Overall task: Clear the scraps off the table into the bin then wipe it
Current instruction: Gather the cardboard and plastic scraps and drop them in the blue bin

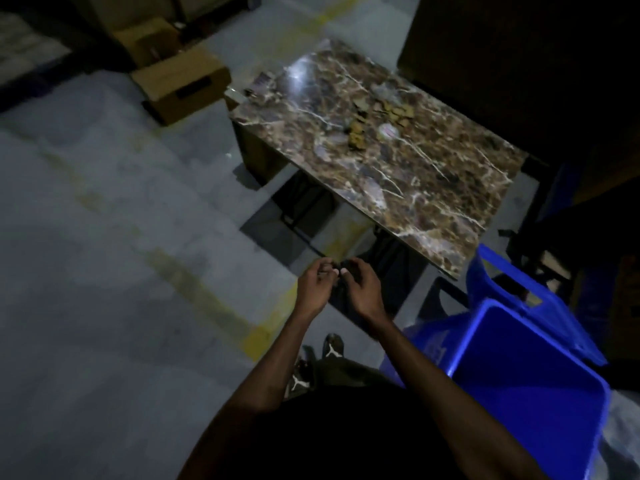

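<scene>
A low table with a brown marble top (426,188) stands ahead of me. Yellowish-brown scraps (358,135) and more crumbled bits (398,110) lie near its far middle, beside a pale round scrap (389,131). A blue bin (540,386) stands open at my lower right, beside the table's near corner. My left hand (317,285) and my right hand (360,289) hover together in front of the table's near edge, fingers loosely curled and fingertips close. Neither hand visibly holds anything.
Cardboard boxes (180,84) sit on the grey floor at the far left of the table. A small dark item (263,81) lies on the table's far left corner. Dark furniture rises behind the table. My shoes (332,344) show below my hands.
</scene>
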